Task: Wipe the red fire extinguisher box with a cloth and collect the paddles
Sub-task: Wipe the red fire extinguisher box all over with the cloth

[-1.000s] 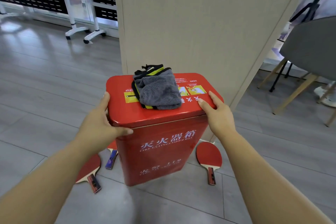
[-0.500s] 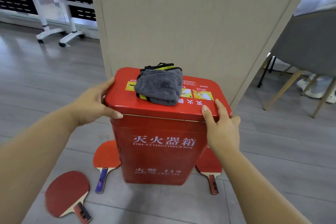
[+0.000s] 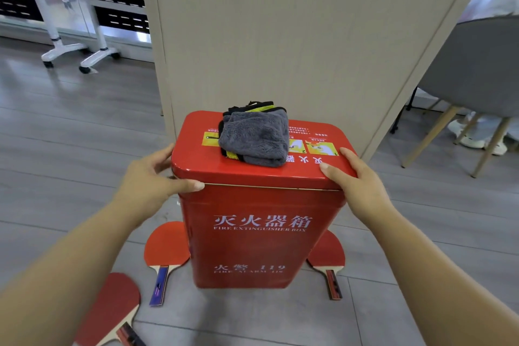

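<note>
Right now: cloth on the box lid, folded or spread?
Folded. The grey cloth sits as a compact bundle on the red box lid, stacked layers and yellow-black trim showing at its edge.

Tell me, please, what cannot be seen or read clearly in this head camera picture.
- Right paddle: head view, blade partly hidden behind the fire extinguisher box.
- Near-left paddle: head view, handle cut off by the bottom edge.
- Lid label: partly under the grey cloth; its small print is unreadable.
- Box inside: hidden by the shut lid.
</note>
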